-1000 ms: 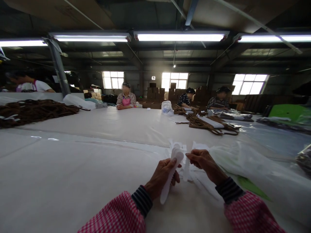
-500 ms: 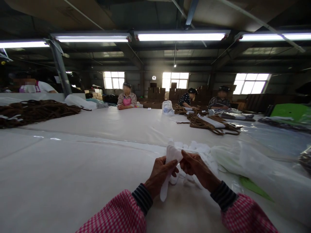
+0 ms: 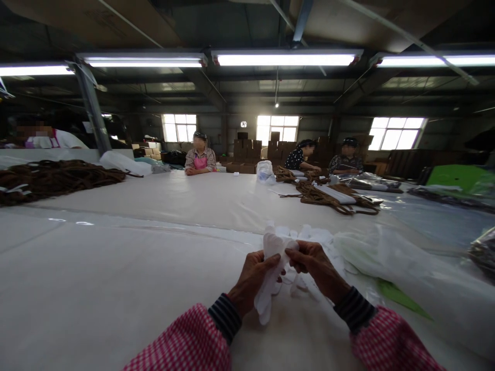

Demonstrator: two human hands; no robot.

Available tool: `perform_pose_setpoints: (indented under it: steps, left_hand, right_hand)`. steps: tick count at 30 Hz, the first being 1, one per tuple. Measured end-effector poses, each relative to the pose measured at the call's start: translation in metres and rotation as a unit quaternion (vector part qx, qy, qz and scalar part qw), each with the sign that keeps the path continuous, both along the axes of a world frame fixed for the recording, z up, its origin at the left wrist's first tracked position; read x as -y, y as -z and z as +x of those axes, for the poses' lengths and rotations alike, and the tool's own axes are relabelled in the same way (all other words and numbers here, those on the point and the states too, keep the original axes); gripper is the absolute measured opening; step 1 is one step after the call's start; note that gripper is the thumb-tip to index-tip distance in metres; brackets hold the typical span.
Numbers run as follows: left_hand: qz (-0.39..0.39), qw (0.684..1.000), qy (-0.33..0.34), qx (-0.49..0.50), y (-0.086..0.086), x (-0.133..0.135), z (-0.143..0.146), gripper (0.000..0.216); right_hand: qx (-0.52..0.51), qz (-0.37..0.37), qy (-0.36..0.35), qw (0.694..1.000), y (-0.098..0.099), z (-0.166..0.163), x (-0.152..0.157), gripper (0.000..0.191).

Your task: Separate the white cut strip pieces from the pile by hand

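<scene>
2 checked sleeves [image 3: 181, 342] with striped cuffs [image 3: 226, 317] reach over the table [image 3: 116, 288] from its near side. The left hand [image 3: 251, 277] grips a fanned bunch of white strips [image 3: 266, 294], thumb laid along the front and fingers behind; the strips are tilted, with rounded ends showing both above and below the hand. The right hand [image 3: 320, 265] pinches a rounded white end [image 3: 292, 244] between thumb and fingers at the upper right of the bunch; whether it belongs to 1 of the same strips I cannot tell. Both hands are near each other.

Just beyond them, white pieces [image 3: 323, 234] lie loosely heaped on the table, their single shapes hard to make out. Beside the heap, toward the table's right edge, cloudy film [image 3: 410, 257] spreads near a green sheet [image 3: 404, 299].

Farther off, a brown pile [image 3: 69, 178] lies toward the left edge, and brown cords [image 3: 332, 206] with a white band lie toward the far right corner. Left of those cords, a white bag [image 3: 265, 171] sits near the far edge.

Along that far edge are 3 people [image 3: 200, 159], 1 in a pink bib. Behind stand boxes [image 3: 247, 149], below 3 windows [image 3: 180, 128].
</scene>
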State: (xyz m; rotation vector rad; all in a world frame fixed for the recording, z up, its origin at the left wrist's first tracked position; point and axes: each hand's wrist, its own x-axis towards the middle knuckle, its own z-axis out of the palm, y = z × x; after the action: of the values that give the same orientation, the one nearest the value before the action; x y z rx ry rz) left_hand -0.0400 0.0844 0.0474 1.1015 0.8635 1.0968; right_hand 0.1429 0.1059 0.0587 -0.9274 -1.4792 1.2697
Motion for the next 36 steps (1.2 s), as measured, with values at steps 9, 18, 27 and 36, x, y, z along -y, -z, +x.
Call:
perform_pose_setpoints:
  steps: [9, 18, 27, 36]
  left_hand:
    - [0.038, 0.996, -0.07, 0.032, 0.011, -0.009, -0.002, 0.04]
    - [0.042, 0.995, -0.095, 0.012, 0.002, -0.006, -0.002, 0.042]
    - [0.037, 0.998, -0.046, 0.011, 0.007, -0.002, 0.003, 0.045]
    - [0.029, 0.999, -0.021, 0.032, 0.001, 0.0, 0.003, 0.036]
  right_hand:
    - [0.017, -0.015, 0.019, 1.0, -0.004, 0.008, -0.005, 0.039]
    - [0.366, 0.146, 0.253, 0.884, 0.007, 0.059, -0.038, 0.034]
    - [0.067, 0.03, -0.002, 0.997, -0.01, -0.006, 0.004, 0.051]
    - [0.101, -0.011, 0.115, 0.988, -0.003, 0.036, -0.022, 0.044]
